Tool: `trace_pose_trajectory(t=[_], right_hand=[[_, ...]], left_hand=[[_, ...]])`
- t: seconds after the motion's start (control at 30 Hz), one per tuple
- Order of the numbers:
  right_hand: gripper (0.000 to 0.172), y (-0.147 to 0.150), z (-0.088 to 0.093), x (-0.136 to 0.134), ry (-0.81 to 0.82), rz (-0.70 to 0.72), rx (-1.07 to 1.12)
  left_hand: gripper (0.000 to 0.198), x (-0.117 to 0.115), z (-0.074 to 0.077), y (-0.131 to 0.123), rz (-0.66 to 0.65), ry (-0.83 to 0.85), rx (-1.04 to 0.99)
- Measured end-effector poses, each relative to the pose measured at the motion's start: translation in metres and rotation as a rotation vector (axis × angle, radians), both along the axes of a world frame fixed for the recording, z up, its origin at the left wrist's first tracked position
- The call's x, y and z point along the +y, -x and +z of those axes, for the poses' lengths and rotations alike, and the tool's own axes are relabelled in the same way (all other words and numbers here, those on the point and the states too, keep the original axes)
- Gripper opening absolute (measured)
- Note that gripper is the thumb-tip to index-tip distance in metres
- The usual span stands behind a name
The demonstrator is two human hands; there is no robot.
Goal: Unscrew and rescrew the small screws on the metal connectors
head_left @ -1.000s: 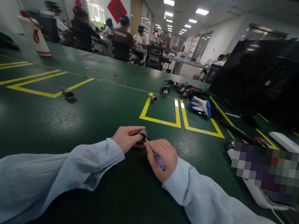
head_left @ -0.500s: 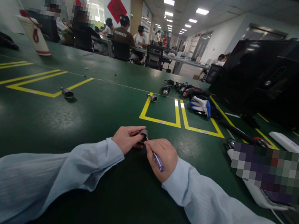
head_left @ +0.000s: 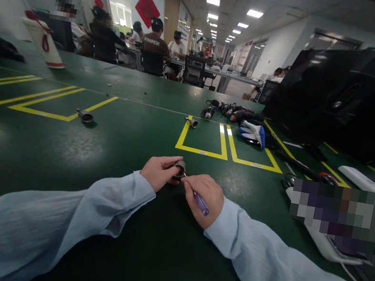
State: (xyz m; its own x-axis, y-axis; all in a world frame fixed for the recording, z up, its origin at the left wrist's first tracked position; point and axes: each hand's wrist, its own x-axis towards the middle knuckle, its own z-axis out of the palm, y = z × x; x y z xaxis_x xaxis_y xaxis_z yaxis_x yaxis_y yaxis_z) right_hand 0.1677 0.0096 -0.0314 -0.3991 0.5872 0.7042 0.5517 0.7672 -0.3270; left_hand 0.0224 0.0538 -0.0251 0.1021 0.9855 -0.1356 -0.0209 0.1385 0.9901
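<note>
Between thumb and fingers, my left hand [head_left: 159, 172] grips a hollow round metal part [head_left: 181, 164], its open end turned toward my right hand. A screwdriver [head_left: 201, 203] with a see-through purple handle is pinched in my right hand [head_left: 205, 197]. Its thin shaft points at the rim of the metal part. I cannot tell whether the tip touches it, as fingers cover much of both. Similar metal parts with a stem lie on the table: one metal piece [head_left: 85, 115] to the left, another metal piece [head_left: 193, 123] straight ahead.
Yellow tape frames [head_left: 202, 152] mark the green table [head_left: 125, 139]. Cables, a power tool [head_left: 246, 115] and a blue-white glove [head_left: 252, 132] lie ahead right. Farther right are a black case [head_left: 336, 99] and a pixelated device [head_left: 336, 222]. A white cup [head_left: 45, 42] stands far left. People sit beyond.
My right hand and the screwdriver have shifted very slightly to the right. The metal part is tilted a little, so more of its open end shows. Both hands keep their hold.
</note>
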Motion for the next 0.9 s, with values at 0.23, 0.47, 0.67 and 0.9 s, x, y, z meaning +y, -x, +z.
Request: trace_pose_trajectory(t=[0.23, 0.47, 0.67, 0.9], right_hand=[[0.018, 0.0, 0.001, -0.001, -0.015, -0.005, -0.012], [0.017, 0.001, 0.001, -0.001, -0.024, -0.033, -0.027], [0.016, -0.001, 0.004, -0.005, 0.029, 0.005, 0.051], [0.031, -0.018, -0.005, 0.016, 0.62, -0.047, 0.733]], left_hand=[[0.039, -0.002, 0.002, -0.001, -0.024, -0.007, -0.002], [0.029, -0.004, 0.004, -0.001, -0.037, -0.03, 0.005], [0.027, -0.003, 0.006, -0.002, -0.009, 0.006, 0.011], [0.038, 0.006, 0.006, 0.016, -0.033, 0.199, -0.194]])
